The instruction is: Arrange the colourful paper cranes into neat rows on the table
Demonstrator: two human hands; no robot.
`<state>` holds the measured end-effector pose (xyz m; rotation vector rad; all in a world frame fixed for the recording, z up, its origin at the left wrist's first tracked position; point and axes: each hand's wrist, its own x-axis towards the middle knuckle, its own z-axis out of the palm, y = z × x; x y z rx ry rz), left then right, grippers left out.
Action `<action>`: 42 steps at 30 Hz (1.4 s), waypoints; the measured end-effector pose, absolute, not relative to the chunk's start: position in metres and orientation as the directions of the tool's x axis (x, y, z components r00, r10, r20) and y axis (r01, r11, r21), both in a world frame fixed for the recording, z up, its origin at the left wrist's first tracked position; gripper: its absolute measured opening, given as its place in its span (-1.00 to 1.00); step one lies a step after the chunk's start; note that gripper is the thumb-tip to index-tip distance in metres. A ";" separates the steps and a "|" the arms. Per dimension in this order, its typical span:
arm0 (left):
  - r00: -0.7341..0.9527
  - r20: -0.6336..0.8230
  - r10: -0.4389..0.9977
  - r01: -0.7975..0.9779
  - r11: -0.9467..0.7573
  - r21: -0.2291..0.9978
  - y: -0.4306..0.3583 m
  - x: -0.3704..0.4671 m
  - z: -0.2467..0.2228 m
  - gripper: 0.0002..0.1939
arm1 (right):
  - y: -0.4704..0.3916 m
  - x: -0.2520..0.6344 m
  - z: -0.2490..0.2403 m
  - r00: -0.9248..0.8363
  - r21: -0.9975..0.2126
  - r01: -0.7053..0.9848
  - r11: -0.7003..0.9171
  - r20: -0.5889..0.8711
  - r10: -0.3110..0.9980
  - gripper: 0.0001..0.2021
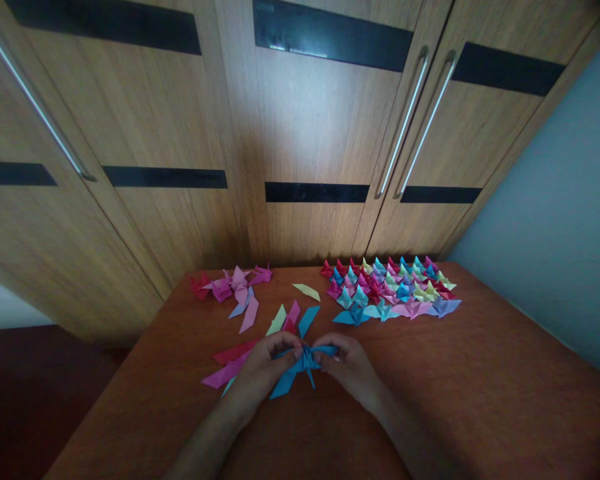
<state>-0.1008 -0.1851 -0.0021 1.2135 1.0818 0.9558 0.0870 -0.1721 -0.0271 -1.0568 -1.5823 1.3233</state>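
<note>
A blue folded paper piece [307,360] is held between both hands above the brown table. My left hand [270,363] pinches its left side between thumb and fingers. On the right side, my right hand [347,363] pinches it the same way. Another blue strip [283,385] lies below the piece, close to my left hand. Partly behind my left hand are a red strip [234,352] and a magenta strip [226,373]. Just beyond the hands lie a blue strip [309,321] and a pale green strip [277,321].
Rows of colourful folded paper pieces [390,287] stand at the table's back right. Pink and red paper figures [239,283] sit at the back left, and a yellow strip [307,291] lies between. Behind the table [455,380] rises a wooden cabinet [310,120].
</note>
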 end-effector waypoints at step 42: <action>0.265 -0.195 0.944 -0.186 0.248 0.951 -0.191 -0.098 0.001 -0.76 | -0.174 0.090 -0.025 -0.282 -0.965 -0.254 -0.063 0.011 0.959 -0.80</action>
